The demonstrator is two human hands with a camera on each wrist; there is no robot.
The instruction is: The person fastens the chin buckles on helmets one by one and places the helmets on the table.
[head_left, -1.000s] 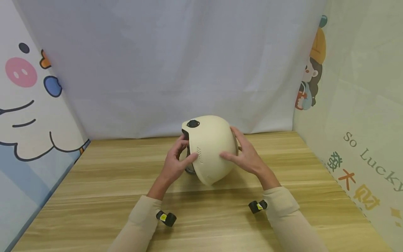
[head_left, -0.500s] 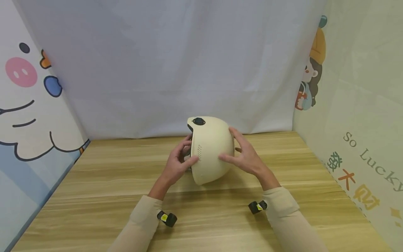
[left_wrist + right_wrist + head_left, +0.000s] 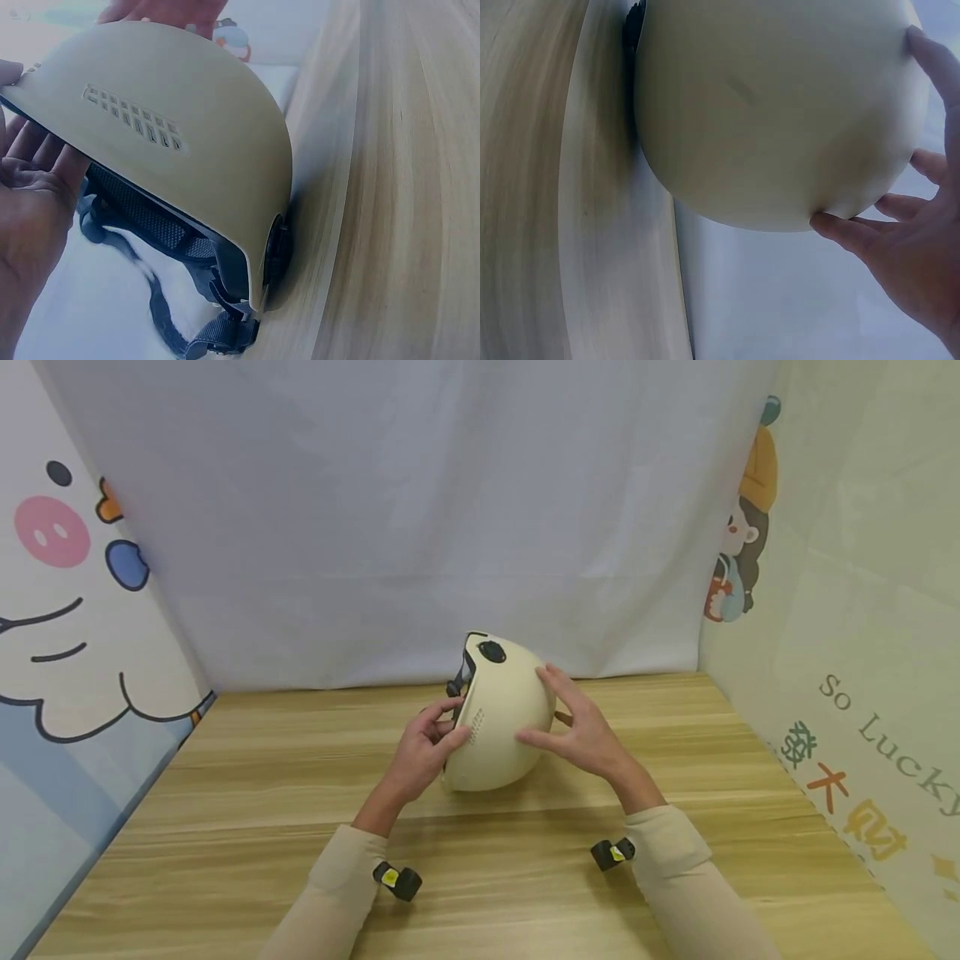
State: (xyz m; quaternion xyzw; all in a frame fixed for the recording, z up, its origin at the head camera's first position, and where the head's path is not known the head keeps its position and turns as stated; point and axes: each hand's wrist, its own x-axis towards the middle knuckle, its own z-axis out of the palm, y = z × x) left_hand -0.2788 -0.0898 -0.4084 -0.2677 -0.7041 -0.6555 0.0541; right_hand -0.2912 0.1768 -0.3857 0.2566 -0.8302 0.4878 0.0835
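- The helmet [image 3: 504, 735] turns clockwise from a moment ago, baring its strap [image 3: 454, 686]; likely you're reorienting it.
- Your left hand [image 3: 422, 756] grips helmet rim; your right hand [image 3: 588, 739] spreads fingertips on helmet dome.
- Surface [image 3: 225, 827] under helmet; contact unclear.

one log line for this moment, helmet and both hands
cream helmet: tilted | left hand: grips opening's edge, thumb outside, fingers inside | right hand: fingers spread, touching dome | black strap: hanging out of opening
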